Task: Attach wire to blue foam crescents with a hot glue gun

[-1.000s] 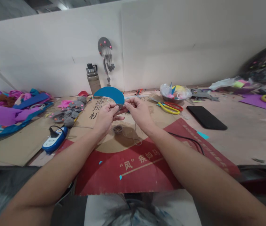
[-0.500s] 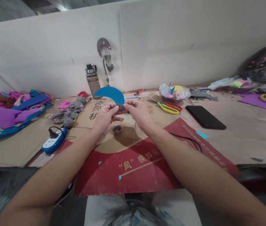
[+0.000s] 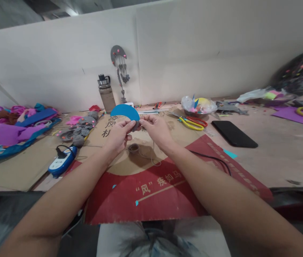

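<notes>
A blue felt-like crescent [image 3: 126, 111] with a grey piece at its right tip is raised above the cardboard. My left hand [image 3: 123, 132] pinches it near that tip, thumb on top. Close against the same tip, my right hand [image 3: 152, 126] has its thumb and fingers pressed together; whatever is between them is too small to make out. A thin grey thread [image 3: 155, 164] lies in a loop below and rises toward the right hand. It runs by a small round roll [image 3: 133, 148] on the cardboard [image 3: 119, 162] under my hands.
A power strip [image 3: 62, 162] and felt scraps [image 3: 4, 134] lie left. Behind stands a water bottle [image 3: 107, 96]; a grey crescent ornament [image 3: 118, 57] hangs on the wall. To the right are scissors [image 3: 192, 123], a plastic-covered bowl [image 3: 199, 107] and a phone [image 3: 234, 134].
The blue crescent has dropped slightly and tilted, its right tip turned further down between my fingers. My left hand's lower fingers have curled in; the right hand stays close to the tip.
</notes>
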A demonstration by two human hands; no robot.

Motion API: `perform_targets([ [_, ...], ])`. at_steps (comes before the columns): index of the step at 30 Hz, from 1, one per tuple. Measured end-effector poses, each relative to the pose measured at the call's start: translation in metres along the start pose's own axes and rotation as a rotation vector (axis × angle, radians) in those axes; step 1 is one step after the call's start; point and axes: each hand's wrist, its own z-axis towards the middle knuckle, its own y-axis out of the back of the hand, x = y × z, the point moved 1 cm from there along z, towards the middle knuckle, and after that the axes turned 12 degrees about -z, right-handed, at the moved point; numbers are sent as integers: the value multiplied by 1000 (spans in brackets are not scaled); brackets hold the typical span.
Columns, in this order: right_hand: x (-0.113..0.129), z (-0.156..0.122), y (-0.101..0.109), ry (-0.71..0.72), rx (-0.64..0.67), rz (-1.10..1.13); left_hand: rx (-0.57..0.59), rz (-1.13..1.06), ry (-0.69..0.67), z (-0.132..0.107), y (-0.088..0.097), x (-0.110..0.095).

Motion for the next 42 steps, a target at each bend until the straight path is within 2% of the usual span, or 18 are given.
perform_targets([
  [4,-1,0,0,-58,39,69,5,-100,28,3,2,1],
  [8,-5,1,2,-97,-10,-10,-22,-149,-1,4,3,1],
  [20,1,-1,3,-98,39,68,10,-166,-5,2,1,-3],
  [26,-3,2,1,-120,25,86,60,-106,9,2,6,-2],
  [31,-3,3,0,-107,48,143,29,-92,-2,2,7,-2],
  [36,-2,1,-3,-150,53,113,19,-67,-10,2,8,-2],
  [42,-4,2,-5,-124,23,84,32,3,-36,0,8,-3],
])
